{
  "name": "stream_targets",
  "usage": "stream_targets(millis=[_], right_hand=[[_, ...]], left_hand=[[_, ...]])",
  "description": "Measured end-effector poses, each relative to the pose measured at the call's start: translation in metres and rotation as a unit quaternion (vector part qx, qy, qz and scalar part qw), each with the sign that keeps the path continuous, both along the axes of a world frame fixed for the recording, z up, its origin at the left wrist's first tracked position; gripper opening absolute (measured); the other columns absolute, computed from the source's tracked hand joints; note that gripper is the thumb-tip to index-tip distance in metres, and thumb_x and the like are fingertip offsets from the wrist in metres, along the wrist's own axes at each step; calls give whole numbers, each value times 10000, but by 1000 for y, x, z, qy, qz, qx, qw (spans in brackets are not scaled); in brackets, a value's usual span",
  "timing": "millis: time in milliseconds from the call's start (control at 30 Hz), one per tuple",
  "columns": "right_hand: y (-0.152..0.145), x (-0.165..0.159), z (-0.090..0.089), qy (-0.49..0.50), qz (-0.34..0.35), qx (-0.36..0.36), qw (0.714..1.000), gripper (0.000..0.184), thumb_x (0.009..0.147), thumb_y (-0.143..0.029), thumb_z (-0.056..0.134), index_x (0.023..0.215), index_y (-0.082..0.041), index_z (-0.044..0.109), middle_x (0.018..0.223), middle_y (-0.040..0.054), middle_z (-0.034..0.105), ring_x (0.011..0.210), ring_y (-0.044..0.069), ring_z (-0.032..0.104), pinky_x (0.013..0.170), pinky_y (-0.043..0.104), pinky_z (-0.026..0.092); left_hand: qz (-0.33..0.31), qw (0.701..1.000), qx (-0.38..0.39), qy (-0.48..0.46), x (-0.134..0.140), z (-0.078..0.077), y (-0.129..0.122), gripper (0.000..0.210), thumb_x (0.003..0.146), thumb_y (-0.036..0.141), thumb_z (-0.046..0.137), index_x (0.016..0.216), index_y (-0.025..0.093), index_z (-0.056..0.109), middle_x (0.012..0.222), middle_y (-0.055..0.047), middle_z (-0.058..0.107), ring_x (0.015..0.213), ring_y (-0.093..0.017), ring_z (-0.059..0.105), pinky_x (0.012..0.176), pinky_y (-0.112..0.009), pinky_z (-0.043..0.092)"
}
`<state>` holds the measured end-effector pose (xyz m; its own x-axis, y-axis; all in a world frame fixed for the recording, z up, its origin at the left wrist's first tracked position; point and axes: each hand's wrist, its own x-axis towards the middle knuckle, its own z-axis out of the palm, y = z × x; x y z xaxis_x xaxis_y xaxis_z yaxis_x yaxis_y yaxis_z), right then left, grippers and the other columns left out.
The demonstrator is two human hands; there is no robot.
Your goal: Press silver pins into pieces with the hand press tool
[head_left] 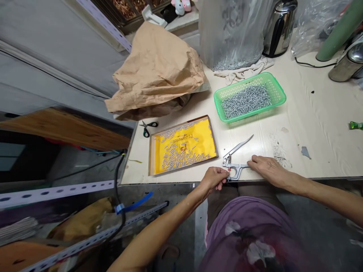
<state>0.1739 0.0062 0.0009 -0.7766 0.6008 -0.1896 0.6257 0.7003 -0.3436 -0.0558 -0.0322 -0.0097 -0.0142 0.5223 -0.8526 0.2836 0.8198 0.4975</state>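
Snap-fastener pliers [239, 166] lie at the front edge of the table, their upper handle raised and a small spring and red part near the jaw. My right hand [268, 169] has its fingers closed on the end of the lower handle. At the jaw, my left hand [214, 178] is pinched together; whatever is between its fingertips is too small to make out. Left of the pliers sits a shallow cardboard tray [183, 172] with a yellow lining, small metal pins [177, 159] scattered across it. Behind, a green plastic basket [279, 94] contains many more silvery pins [246, 101].
Green-handled scissors [146, 129] rest beyond the tray's left corner. A crumpled brown paper bag [159, 71] and a clear plastic bag [232, 34] stand at the back. Farther right are a steel kettle [280, 28], a green cylinder [340, 30] and a metal container [347, 64].
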Motion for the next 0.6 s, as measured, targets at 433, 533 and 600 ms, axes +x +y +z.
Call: stream_targets(millis=[433,533,600], right_hand=[[52,-17,-8,-2,6,52,999,952,568,-560,802,1330,-121,439,1289,209,518,1203,390,423,969,506,334],[52,-21,-4,-34,12,54,998,890,588,-548,797,1267,-66,484,1129,198,592,1046,354,505,901,471,380],[48,-21,-2,-41,11,57,997,764,621,-499,800,1185,-61,529,1065,183,601,985,324,514,842,423,402]], left_hand=[[16,1000,-3,2,7,8,0,256,802,227,617,580,143,521,402,79,476,252,-32,380,309,-157,218],[14,1000,-1,2,7,5,0,275,799,262,629,577,148,514,409,74,477,260,-39,379,320,-166,230],[2,1000,-1,8,5,4,-1,269,806,285,626,596,148,528,424,73,479,270,-42,381,332,-173,238]])
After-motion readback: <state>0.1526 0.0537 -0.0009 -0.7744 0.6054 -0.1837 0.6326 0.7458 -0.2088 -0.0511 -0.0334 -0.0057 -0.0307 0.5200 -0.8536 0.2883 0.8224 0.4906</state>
